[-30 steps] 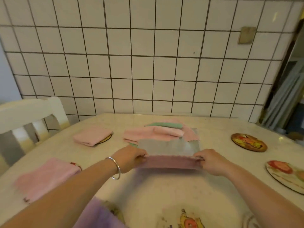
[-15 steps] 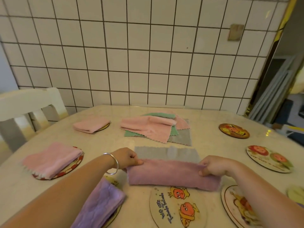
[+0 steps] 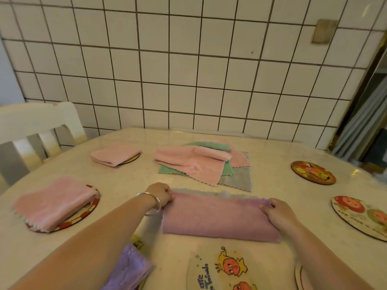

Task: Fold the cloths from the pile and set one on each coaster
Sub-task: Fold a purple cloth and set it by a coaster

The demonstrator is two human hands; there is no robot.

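A purple cloth [image 3: 217, 216] with a grey underside lies folded in half lengthwise on the table before me. My left hand [image 3: 160, 193] pinches its far left corner and my right hand [image 3: 276, 211] pinches its far right corner. Behind it lies the pile [image 3: 201, 164] of pink, green and grey cloths. Folded pink cloths sit on two coasters at the left [image 3: 56, 203] [image 3: 114, 154]. A folded lilac cloth [image 3: 127, 268] lies on a coaster under my left forearm. Bare coasters lie near me [image 3: 222, 271] and at the right [image 3: 313, 172] [image 3: 360, 216].
A white chair [image 3: 35, 130] stands at the table's left edge. A tiled wall [image 3: 188, 70] runs right behind the table. Another coaster edge [image 3: 299, 277] shows beside my right forearm.
Both hands have carried the near edge of the purple cloth up over to the far edge, folding it in half. The camera view dropped and widened over the table.
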